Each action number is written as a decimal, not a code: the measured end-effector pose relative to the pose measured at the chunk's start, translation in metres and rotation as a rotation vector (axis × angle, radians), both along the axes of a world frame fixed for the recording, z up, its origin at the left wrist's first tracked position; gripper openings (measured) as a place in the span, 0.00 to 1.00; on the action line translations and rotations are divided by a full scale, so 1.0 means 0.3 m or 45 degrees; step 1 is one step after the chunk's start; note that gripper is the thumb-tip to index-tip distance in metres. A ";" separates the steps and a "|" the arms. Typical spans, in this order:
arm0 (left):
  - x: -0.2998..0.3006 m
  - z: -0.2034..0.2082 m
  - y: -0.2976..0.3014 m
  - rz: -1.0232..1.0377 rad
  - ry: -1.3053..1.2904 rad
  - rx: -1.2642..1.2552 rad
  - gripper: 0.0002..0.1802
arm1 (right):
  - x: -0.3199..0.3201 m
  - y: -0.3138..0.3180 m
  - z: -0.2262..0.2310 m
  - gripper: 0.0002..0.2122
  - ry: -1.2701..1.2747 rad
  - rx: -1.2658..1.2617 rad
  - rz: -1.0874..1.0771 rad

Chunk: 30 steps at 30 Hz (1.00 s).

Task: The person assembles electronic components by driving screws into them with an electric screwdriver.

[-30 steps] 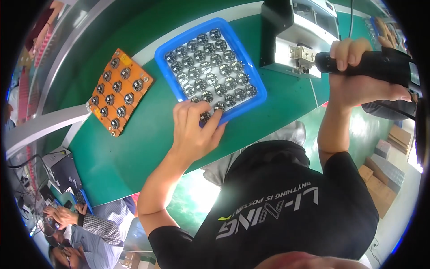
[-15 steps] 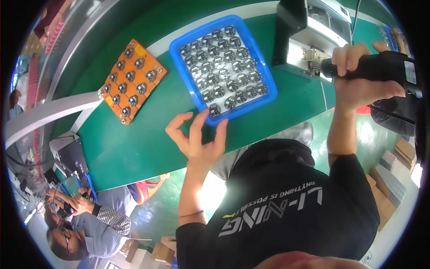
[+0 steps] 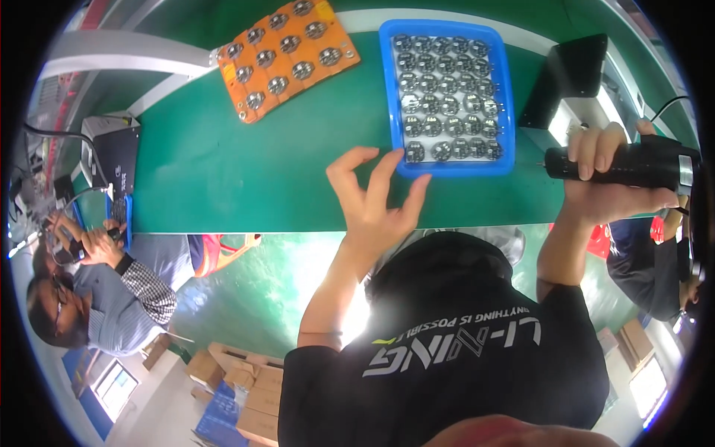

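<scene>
My left hand point(image 3: 376, 195) hovers over the near left corner of a blue tray point(image 3: 462, 168). Its fingers are spread and curved, with nothing between them. The index fingertip is at the tray's rim, close to a round dark circuit board point(image 3: 415, 152); whether it touches is unclear. Several similar round boards stand in rows on the tray's white liner. On the right, my right hand point(image 3: 596, 167) is wrapped round a black electric screwdriver point(image 3: 633, 165), held roughly level. The screwdriver's thin tip points left, toward the tray, and touches nothing.
An orange fixture plate point(image 3: 286, 61) holding several round boards lies at the far left of the green table point(image 3: 246, 175). Beyond the screwdriver stands a device with a black panel point(image 3: 572, 73). A black box point(image 3: 115, 160) sits further left, near a seated co-worker point(image 3: 130, 290).
The screwdriver has come away from the metal fitting on the device at the right. The whole view has turned, so tray and plate appear further right. My left hand remains by the tray corner.
</scene>
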State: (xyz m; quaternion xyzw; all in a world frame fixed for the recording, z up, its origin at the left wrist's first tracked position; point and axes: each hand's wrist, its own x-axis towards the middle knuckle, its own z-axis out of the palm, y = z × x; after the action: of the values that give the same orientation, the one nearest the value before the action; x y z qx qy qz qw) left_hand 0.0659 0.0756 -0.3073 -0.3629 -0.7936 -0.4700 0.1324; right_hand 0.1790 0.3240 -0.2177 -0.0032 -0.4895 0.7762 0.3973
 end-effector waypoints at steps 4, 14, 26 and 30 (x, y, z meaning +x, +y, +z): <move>0.002 -0.013 -0.008 0.022 0.060 -0.030 0.22 | -0.111 -0.079 -0.047 0.47 0.036 -0.059 0.094; 0.002 0.006 0.014 -0.027 0.235 -0.191 0.17 | -0.251 -0.235 -0.134 0.47 0.043 -0.082 0.138; 0.034 -0.017 0.022 0.052 0.085 -0.202 0.18 | -0.303 -0.289 -0.189 0.50 0.086 -0.040 0.247; 0.039 -0.008 0.021 0.051 0.076 -0.183 0.18 | -0.299 -0.290 -0.187 0.49 0.090 0.005 0.243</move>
State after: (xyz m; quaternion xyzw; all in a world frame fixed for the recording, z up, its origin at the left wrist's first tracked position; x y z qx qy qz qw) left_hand 0.0775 0.0820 -0.3096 -0.3693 -0.8283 -0.3978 0.1391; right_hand 0.0894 0.2371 -0.2738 0.0717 -0.4747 0.8093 0.3386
